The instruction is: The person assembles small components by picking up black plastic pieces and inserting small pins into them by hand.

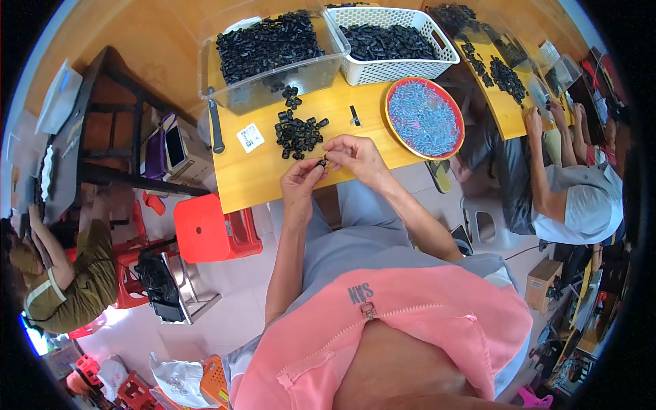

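Note:
My left hand (pixel 301 183) pinches a small black plastic part (pixel 321 163) at the front edge of the yellow table (pixel 242 184). Fingers closed, my right hand (pixel 357 158) meets it from the right; anything tiny in its fingertips is too small to make out. Just beyond my hands lies a loose pile of short black cylindrical parts (pixel 298 134). A red-rimmed round tray (pixel 390 123) full of small bluish, clear pieces stands to the right. Between pile and tray is a small black strip (pixel 354 115).
At the table's back stand a clear plastic bin (pixel 273 96) and a white basket (pixel 400 71), both filled with black parts. A long dark-handled tool (pixel 216 126) and a white label card (pixel 250 137) lie left. A red stool (pixel 205 229) is beside the table. People work at both sides.

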Demonstrator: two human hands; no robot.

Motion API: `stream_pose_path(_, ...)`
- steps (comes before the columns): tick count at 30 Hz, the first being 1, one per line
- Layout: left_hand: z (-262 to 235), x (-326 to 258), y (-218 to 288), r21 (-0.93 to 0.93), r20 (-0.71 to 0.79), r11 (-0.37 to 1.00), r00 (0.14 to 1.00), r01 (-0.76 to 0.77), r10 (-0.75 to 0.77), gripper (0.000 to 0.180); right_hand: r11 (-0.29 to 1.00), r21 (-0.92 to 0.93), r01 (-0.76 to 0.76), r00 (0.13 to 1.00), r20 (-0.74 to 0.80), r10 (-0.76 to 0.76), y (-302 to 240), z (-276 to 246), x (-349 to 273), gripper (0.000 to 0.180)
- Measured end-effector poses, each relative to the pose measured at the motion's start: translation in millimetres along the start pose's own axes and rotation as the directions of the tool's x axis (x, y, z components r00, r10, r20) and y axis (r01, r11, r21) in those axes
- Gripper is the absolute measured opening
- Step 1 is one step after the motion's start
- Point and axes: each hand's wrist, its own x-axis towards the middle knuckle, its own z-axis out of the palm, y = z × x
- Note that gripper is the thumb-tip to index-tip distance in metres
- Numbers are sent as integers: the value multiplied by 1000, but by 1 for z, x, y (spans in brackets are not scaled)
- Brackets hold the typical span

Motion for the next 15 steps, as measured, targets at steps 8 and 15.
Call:
stream_pose_path(8, 3, -1, 2, -28, 20, 999, 999, 28, -27, 15, 989, -128, 67, 990, -111, -81, 5, 2, -7, 11)
stream_pose_path(15, -1, -1, 0, -22, 41, 1000, 999, 20, -19, 16, 977, -195, 90, 986, -119, -115, 2, 10, -9, 11)
